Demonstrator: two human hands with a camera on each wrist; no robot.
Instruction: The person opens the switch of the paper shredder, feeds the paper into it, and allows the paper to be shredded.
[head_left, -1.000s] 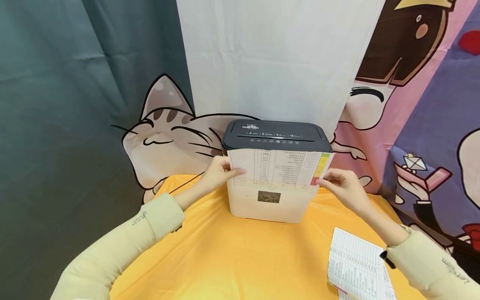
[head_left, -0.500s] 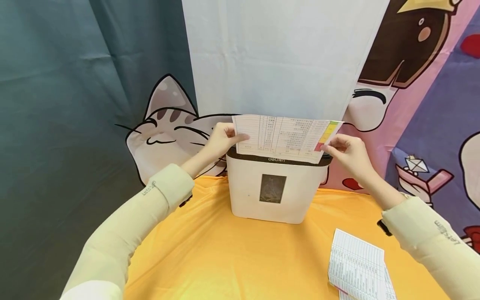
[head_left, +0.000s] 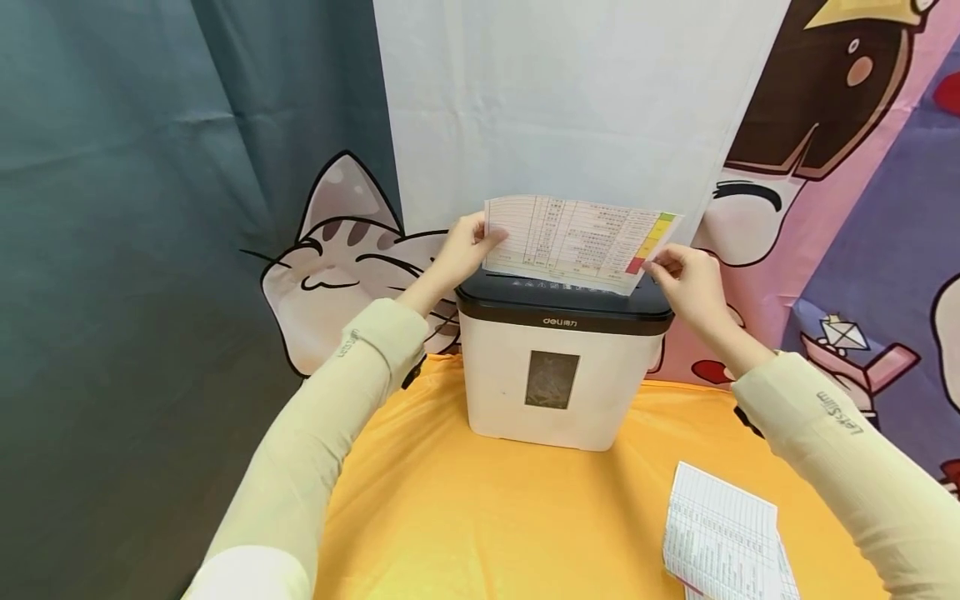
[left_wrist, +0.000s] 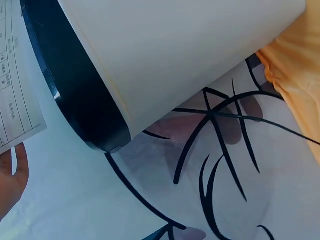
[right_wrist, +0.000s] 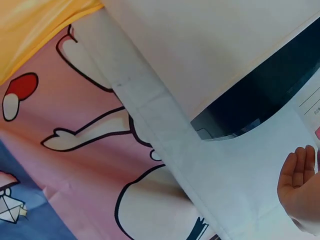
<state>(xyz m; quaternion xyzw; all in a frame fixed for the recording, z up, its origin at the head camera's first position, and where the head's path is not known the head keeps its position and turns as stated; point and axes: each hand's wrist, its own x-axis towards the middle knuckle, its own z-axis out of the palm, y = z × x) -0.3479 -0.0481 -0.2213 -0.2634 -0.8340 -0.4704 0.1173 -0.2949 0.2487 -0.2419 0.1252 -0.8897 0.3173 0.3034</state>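
A printed sheet of paper [head_left: 570, 242] with a green, yellow and red strip hangs between both hands over the dark top of a white paper shredder [head_left: 495, 375]. My left hand [head_left: 462, 250] pinches its left edge. The right hand [head_left: 688, 282] pinches the lower right side near the red patch. The sheet's lower edge stands above the shredder's top and hides most of it, so I cannot tell whether the paper touches the slot. In the left wrist view, fingers [left_wrist: 12, 175] hold the sheet's corner. The right wrist view shows only part of the right hand [right_wrist: 302, 192].
A folded stack of printed sheets [head_left: 723, 533] lies on the yellow cloth [head_left: 465, 517] at the front right. Close behind the shredder hangs a cartoon-printed curtain [head_left: 585, 100]. A dark window sits in the shredder's front.
Both hands have lifted the sheet from in front of the shredder's body to above its top, moving up and away. The shredder's front is now uncovered. The stack lies where it was.
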